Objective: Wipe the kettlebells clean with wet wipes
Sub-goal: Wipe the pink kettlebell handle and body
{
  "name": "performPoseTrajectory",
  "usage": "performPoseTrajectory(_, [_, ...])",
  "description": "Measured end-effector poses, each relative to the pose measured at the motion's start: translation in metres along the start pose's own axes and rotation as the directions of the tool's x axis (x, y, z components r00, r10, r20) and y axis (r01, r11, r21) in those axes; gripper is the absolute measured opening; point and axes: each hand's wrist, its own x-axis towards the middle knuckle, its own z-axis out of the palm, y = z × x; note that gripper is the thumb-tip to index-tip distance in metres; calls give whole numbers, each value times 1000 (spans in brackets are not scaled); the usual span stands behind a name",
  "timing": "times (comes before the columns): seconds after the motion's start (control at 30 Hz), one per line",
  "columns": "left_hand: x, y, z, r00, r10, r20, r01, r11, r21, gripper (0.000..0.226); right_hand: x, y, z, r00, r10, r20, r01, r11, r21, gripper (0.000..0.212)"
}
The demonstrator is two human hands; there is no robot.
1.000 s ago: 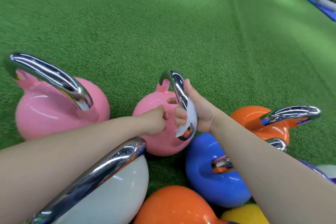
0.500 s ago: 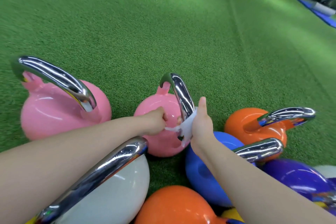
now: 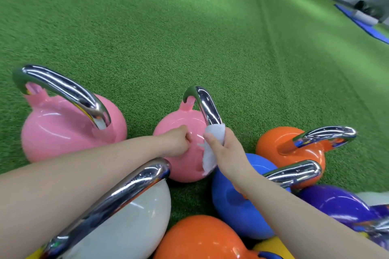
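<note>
A small pink kettlebell (image 3: 179,124) with a chrome handle (image 3: 207,107) stands on the green turf at the centre. My right hand (image 3: 226,151) grips a white wet wipe (image 3: 210,153) wrapped round the near base of that handle, with the wipe's tail hanging against the pink body. My left hand (image 3: 176,141) is curled into a fist against the top of the pink body; whether it pinches anything is hidden.
A larger pink kettlebell (image 3: 63,132) stands at the left. White (image 3: 130,223), blue (image 3: 237,206), two orange (image 3: 280,145) (image 3: 202,239), purple (image 3: 336,204) and yellow kettlebells crowd the near side. Open turf (image 3: 189,38) stretches ahead; a blue mat (image 3: 364,25) lies far right.
My right hand slid the wipe down from the middle of the chrome handle to its near base and re-gripped it. My left fist stayed on the pink body.
</note>
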Motion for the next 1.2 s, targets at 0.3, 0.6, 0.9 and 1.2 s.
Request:
performPoseTrajectory(0.3, [5,-19,-20,858,498,-129,-375,776,506,66,65,-74,0,887,389,251,-387,920,-58,42])
performPoseTrajectory(0.6, [14,-42,-14,877,473,-84,-390,804,449,72,87,-91,22,936,339,97,-321,933,-161,48])
performPoseTrajectory(0.9, [14,-40,-15,897,436,-75,-355,810,466,74,9,-21,14,992,-29,-124,18,996,-89,38])
performPoseTrajectory(1.2, [18,-38,-21,875,472,-104,-383,809,447,74,62,-50,-3,914,323,247,-321,946,-49,47])
